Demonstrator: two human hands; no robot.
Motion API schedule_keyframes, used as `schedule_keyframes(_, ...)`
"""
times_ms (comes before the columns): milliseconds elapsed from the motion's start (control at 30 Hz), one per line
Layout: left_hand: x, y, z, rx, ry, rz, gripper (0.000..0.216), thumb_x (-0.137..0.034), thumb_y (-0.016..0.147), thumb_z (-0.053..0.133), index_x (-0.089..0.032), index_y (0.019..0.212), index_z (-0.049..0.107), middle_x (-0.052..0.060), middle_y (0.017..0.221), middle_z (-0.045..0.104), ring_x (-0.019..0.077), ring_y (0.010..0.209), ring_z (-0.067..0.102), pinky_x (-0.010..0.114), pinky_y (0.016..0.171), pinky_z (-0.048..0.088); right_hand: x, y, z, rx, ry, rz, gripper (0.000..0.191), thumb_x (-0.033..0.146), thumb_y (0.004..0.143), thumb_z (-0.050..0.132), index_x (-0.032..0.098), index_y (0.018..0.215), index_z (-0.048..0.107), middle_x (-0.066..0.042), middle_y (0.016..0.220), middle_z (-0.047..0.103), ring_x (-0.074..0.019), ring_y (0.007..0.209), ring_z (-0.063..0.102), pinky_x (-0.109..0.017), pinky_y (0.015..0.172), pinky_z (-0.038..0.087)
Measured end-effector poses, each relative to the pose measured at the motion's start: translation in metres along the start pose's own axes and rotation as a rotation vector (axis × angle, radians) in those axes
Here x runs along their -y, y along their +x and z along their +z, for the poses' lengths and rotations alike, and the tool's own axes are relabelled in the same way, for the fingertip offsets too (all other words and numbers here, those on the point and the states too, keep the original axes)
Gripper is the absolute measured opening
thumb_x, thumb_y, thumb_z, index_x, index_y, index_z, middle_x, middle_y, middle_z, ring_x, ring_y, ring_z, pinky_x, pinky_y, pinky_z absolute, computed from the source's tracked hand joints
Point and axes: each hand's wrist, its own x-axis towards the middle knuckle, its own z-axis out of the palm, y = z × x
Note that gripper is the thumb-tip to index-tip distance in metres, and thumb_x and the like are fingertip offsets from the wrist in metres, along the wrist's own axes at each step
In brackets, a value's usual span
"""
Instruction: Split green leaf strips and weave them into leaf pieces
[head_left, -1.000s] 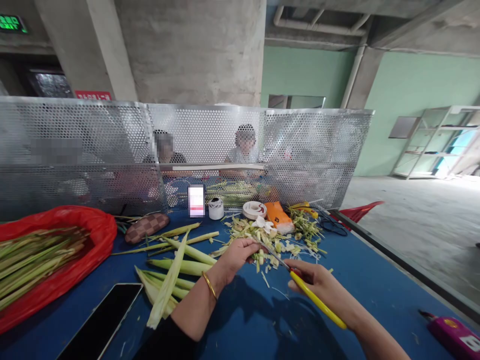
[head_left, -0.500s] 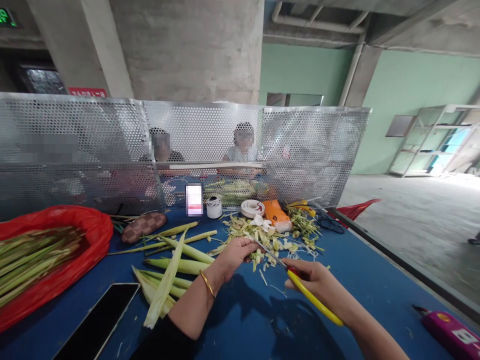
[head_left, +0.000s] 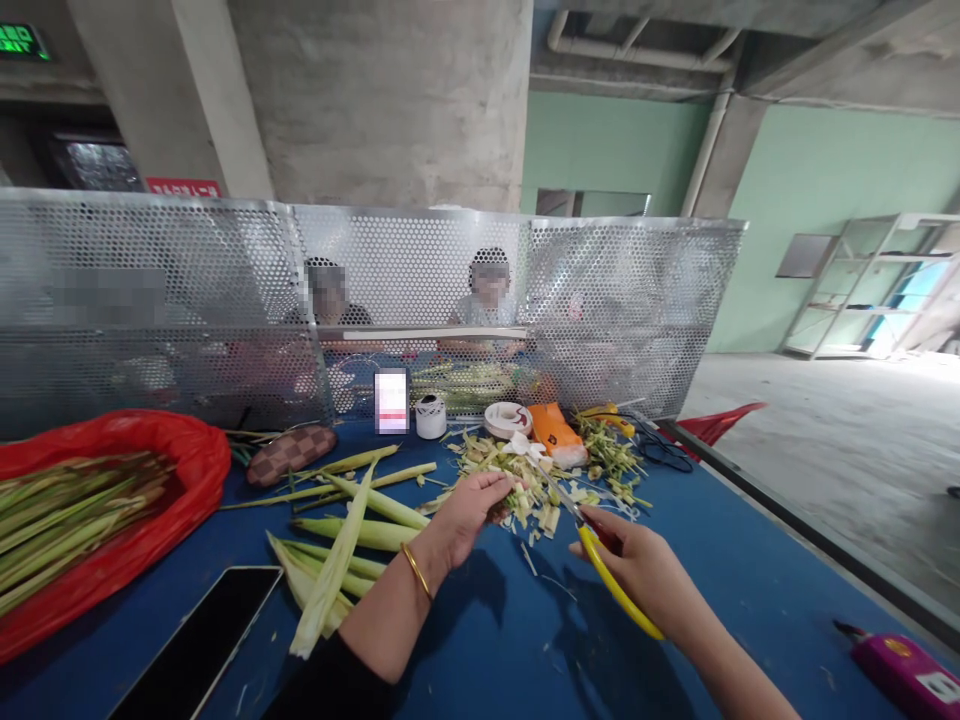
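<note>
My left hand (head_left: pixel 469 510) is closed in a pinch above the blue table, with a small greenish-brown bunch of plant stalks (head_left: pixel 498 510) partly hidden under its fingers. In my right hand (head_left: pixel 626 550) is a pair of scissors (head_left: pixel 611 585) with yellow handles. Its blades point up and left, to the right of my left fingertips and over a heap of cut plant scraps (head_left: pixel 480 455). Several long pale-green husk leaves (head_left: pixel 337 560) lie to the left of my left forearm.
A red plastic bag (head_left: pixel 202 450) of stalks stands at left, near a dark phone (head_left: pixel 202 640) and a checkered pouch (head_left: pixel 291 456). Behind are a lit phone (head_left: pixel 391 400), tape roll (head_left: pixel 508 419) and orange packet (head_left: pixel 555 432). Two people sit beyond the perforated metal screen (head_left: pixel 630 300).
The scissors blades have moved away from my left fingertips, and the handles have swung a little. My left hand stays nearly in place. The whole view has shifted slightly.
</note>
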Motion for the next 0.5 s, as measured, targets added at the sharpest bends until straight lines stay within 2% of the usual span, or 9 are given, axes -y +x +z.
schedule_keyframes(100,0.0,0.002,0.001,-0.034,-0.132,-0.006,0.023,-0.029,0.062,0.082,-0.013,0.073,0.07,0.001,0.072,0.062,0.0071,0.058,0.05,0.019,0.056,0.038,-0.001,0.0,0.001,0.002,-0.347,-0.007,0.043,0.037,0.08,0.056,0.02,0.119,0.063,-0.009,0.089,0.073,-0.0254,0.075,0.066,-0.028,0.059,0.041)
schedule_keyframes(167,-0.001,0.001,0.004,-0.048,-0.216,-0.015,0.019,-0.022,0.063,0.082,-0.013,0.072,0.067,0.001,0.069,0.061,0.0078,0.06,0.053,0.02,0.061,0.043,-0.002,0.0,0.004,0.032,-0.485,-0.017,0.04,0.028,0.08,0.055,0.021,0.119,0.06,-0.01,0.094,0.072,-0.0255,0.076,0.067,-0.027,0.057,0.037)
schedule_keyframes(367,-0.002,-0.006,0.017,-0.038,-0.393,-0.009,0.016,-0.012,0.068,0.077,-0.013,0.078,0.064,0.005,0.078,0.066,0.0109,0.067,0.062,0.025,0.073,0.052,-0.006,0.0,0.013,0.096,-0.584,-0.056,0.03,0.016,0.077,0.054,0.018,0.106,0.06,-0.011,0.095,0.07,-0.025,0.084,0.067,-0.027,0.063,0.037)
schedule_keyframes(500,0.001,-0.011,0.029,-0.039,-0.438,-0.013,0.023,-0.012,0.064,0.08,-0.014,0.081,0.064,0.005,0.079,0.068,0.0126,0.067,0.064,0.025,0.071,0.053,-0.008,0.0,0.009,0.08,-0.546,-0.088,0.022,0.019,0.077,0.055,0.019,0.096,0.066,-0.011,0.097,0.066,-0.0245,0.084,0.065,-0.029,0.067,0.041)
